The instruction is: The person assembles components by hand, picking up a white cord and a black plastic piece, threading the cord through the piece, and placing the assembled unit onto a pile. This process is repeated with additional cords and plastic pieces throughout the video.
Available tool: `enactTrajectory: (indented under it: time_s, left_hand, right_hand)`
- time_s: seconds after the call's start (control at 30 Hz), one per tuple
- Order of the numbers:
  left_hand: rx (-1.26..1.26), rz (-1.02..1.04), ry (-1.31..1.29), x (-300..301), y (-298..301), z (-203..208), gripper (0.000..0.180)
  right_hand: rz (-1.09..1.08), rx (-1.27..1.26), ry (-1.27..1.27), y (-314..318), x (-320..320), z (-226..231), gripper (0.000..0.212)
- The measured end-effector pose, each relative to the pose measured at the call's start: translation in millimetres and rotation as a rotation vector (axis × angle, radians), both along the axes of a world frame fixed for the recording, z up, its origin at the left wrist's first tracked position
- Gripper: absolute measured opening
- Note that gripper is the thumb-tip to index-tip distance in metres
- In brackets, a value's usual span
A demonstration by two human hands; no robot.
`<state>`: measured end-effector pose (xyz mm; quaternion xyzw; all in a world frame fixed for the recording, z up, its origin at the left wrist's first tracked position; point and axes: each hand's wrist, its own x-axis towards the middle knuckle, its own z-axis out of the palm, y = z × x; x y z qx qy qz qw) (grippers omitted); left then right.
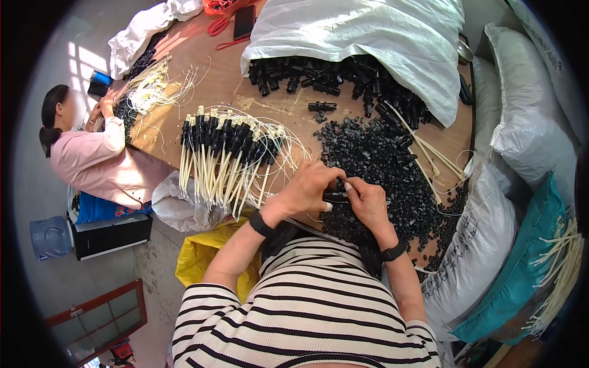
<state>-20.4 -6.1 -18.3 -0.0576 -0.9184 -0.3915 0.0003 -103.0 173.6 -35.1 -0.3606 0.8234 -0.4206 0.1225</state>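
Note:
Close to the table's near edge, my left hand (307,189) and my right hand (369,205) meet with bent fingers. Between them is a dark piece, apparently a black plastic fitting (335,197), mostly covered by the fingers. A wide heap of small black plastic pieces (362,150) spreads beyond and to the right of both hands. Left of my left hand lies a row of cream tubes (211,175) topped with black fittings and trailing thin white wires. One loose black fitting (322,107) rests beyond the heap.
A white sack (362,30) at the far side spills larger black fittings (294,76). Cream tubes (423,150) cross the heap's right side. A co-worker (92,147) sits at the left by more wires (150,89). Full sacks (478,245) crowd the right edge; a yellow bag (202,254) hangs below.

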Motion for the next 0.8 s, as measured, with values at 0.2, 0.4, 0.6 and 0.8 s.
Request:
enactTrajectory:
  time_s: [0.2, 0.4, 0.6, 0.8]
  left_hand:
    - [0.058, 0.133, 0.073, 7.4, 10.2, -22.0, 0.060]
    - [0.097, 0.204, 0.202, 10.4, 9.5, -11.0, 0.030]
    - [0.321, 0.213, 0.385, 8.8, 10.8, -7.5, 0.016]
    - [0.167, 0.410, 0.289, -24.9, -10.7, -18.0, 0.021]
  right_hand:
    - [0.214, 0.106, -0.137, 2.9, 4.0, 11.5, 0.010]
    - [0.134, 0.071, -0.057, 5.6, 5.7, 3.6, 0.010]
    - [0.099, -0.173, -0.186, 1.6, 10.4, 10.4, 0.016]
    - [-0.077, -0.105, -0.174, 4.0, 4.2, 10.1, 0.011]
